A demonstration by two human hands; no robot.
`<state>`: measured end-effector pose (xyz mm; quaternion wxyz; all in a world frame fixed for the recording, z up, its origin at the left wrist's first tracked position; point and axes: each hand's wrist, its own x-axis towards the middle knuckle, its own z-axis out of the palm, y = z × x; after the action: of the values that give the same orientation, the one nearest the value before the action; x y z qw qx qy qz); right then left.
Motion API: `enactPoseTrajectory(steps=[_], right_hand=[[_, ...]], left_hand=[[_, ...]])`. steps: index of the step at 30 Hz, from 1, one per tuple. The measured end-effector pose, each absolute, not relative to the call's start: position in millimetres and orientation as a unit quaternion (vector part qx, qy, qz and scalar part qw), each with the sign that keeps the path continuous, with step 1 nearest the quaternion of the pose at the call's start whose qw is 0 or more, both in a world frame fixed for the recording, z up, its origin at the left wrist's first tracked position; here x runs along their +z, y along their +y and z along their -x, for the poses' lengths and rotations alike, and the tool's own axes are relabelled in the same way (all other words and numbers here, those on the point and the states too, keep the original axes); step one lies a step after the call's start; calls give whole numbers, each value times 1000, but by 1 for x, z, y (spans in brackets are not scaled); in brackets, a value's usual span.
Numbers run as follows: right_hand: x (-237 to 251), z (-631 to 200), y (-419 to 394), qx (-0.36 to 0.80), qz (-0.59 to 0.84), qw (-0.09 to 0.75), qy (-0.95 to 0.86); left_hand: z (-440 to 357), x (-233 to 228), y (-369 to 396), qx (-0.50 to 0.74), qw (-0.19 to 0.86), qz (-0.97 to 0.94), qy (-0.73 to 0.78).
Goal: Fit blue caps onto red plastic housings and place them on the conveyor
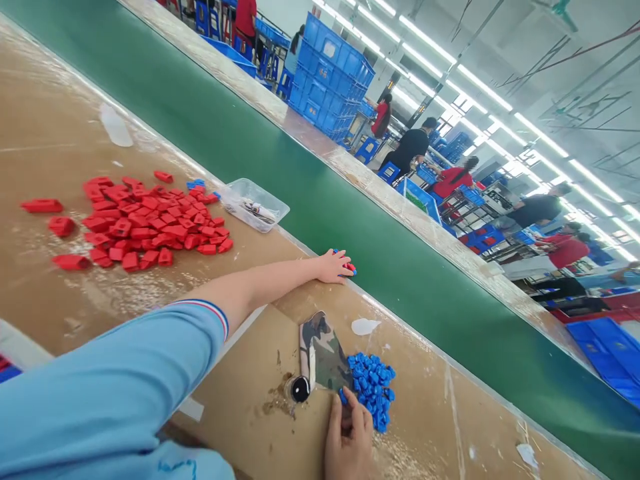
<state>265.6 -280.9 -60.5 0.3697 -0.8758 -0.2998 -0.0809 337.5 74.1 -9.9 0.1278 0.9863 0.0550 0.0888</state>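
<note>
Red pcs [349, 267] under LH [331, 267] (grip unclear), RH [352, 432] pinching blue pc [343, 396], crate lbls [329, 49] illegible.

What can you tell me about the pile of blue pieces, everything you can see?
The blue pile is a loose heap of small, chunky pieces, plastic by their look, lying at various angles. It sits on the brown table, beside the camouflage cloth. The right hand is close by, a blue piece at its fingertips; whether the hand touches the heap is unclear.
</note>
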Motion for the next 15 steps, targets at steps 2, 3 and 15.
enactPoseTrajectory(steps=[2, 3, 15], right_hand=[[-59, -266, -281, -82, 874, 371, -303], [-57, -265, -280, -83, 875, 370, -301], [-33, -246, -269, -80, 909, 322, -254]], left_hand=[[-357, -4, 77, 103, 129, -984, 74], [-363, -1, 77, 112, 128, -982, 76], [-281, -31, 65, 315, 192, -929, -28]])
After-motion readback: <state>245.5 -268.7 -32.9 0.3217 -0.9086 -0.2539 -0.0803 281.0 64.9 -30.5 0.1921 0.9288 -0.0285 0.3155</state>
